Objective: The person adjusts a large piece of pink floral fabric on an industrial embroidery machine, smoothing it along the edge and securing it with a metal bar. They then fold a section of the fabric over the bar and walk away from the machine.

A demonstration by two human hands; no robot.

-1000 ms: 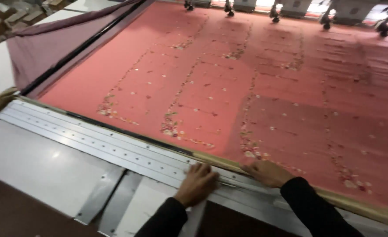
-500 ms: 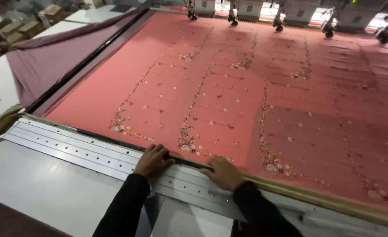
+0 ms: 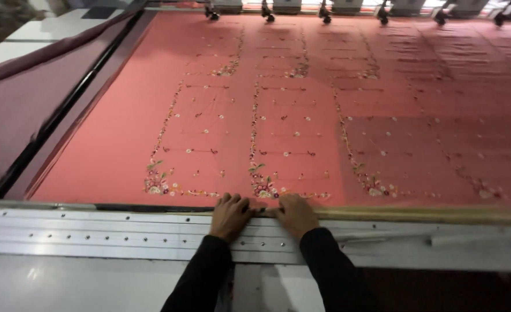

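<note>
A wide pink cloth (image 3: 301, 115) with rows of small embroidered flowers is stretched flat across a big machine bed. My left hand (image 3: 230, 215) and my right hand (image 3: 295, 214) lie side by side at its near edge, fingers curled down on the cloth border where it meets the metal rail (image 3: 94, 231). The fingertips touch the cloth just below a flower cluster (image 3: 262, 186). Both arms wear black sleeves. I cannot tell whether the fingers pinch the cloth or only press on it.
A row of embroidery heads (image 3: 325, 10) hangs along the far edge. A purple cloth (image 3: 13, 110) drapes at the left beside a black frame bar (image 3: 65, 110). A yellowish strip (image 3: 429, 215) runs along the cloth's near edge on the right.
The view has swung left and squared up to the cloth. Both hands have shifted left along the rail and come closer together, now nearly touching.
</note>
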